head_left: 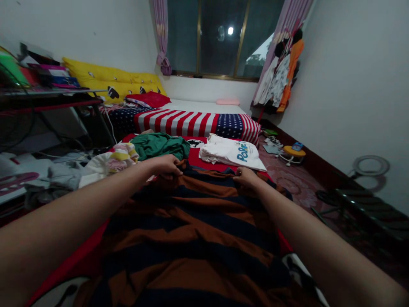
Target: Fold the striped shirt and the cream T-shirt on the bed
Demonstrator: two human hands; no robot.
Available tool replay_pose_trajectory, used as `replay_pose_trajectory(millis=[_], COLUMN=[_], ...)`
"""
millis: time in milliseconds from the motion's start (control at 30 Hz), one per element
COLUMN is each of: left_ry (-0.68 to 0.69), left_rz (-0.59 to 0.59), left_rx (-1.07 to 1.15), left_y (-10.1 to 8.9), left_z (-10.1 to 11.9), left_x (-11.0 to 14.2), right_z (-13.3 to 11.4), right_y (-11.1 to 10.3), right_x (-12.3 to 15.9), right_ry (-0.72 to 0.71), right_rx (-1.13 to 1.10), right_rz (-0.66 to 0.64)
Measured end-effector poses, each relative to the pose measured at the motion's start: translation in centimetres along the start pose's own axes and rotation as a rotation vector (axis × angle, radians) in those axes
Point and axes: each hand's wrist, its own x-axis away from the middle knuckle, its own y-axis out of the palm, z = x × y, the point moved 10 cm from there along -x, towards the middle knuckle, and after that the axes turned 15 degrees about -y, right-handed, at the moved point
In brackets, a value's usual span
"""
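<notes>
A brown and navy striped shirt (198, 230) is spread out in front of me, wrinkled across its middle. At its far edge my left hand (169, 165) pinches the fabric on the left side. My right hand (246, 175) grips the same far edge farther right, its fingers closed on the cloth. Beyond the shirt lies a folded white T-shirt (228, 152) with colourful lettering. A crumpled green garment (161, 145) rests just past my left hand. All of these lie on a red patterned cover (195, 160).
Pale and patterned clothes (110, 164) are heaped at the left. Behind stands a bed with a stars-and-stripes cover (182, 123). A cluttered desk (54, 96) is on the left; a small yellow stool (293, 152) and a dark bench (373, 209) stand right.
</notes>
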Motion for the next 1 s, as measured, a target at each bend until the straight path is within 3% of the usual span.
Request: replay_pose_trajectory(millis=[100,167,267,333,400,567,700,767,833,1000], left_ry=[0.121,0.210,0.406,0.513,0.556,0.670,0.612,0.612,0.646,0.902], left_rz=[0.102,0.246,0.514,0.606,0.575,0.430,0.331,0.339,0.381,0.351], left_rx=[0.233,0.314,0.336,0.224,0.049,-0.147,-0.198,-0.212,-0.250,-0.495], left_y=[-3.8,-6.1,-8.0,-7.0,-4.8,-0.3,2.4,3.3,4.0,6.3], left_z=[1.2,1.8,2.0,1.1,-0.9,-9.3,-14.9,-15.7,-15.2,-11.0], left_x=[0.3,0.6,2.5,4.5,6.5,13.9,17.2,18.1,18.8,21.8], right_z=[-0.7,-1.9,-4.7,-6.1,-6.3,-3.3,-0.7,-0.3,-0.8,-3.9], right_y=[-2.0,-4.3,-7.5,-7.6,-6.3,-3.7,-2.7,-1.7,-0.8,1.0], right_x=[-1.6,-2.5,-1.6,1.4,6.0,20.1,26.4,27.3,27.3,27.4], right_ry=[0.030,-0.019,-0.289,-0.491,-0.613,-0.830,-0.904,-0.919,-0.943,-1.119], right_rx=[-0.023,-0.075,-0.228,-0.238,-0.087,0.376,0.511,0.540,0.548,0.586], right_rz=[0.039,0.165,0.409,0.420,0.332,0.168,0.095,0.047,0.020,0.014])
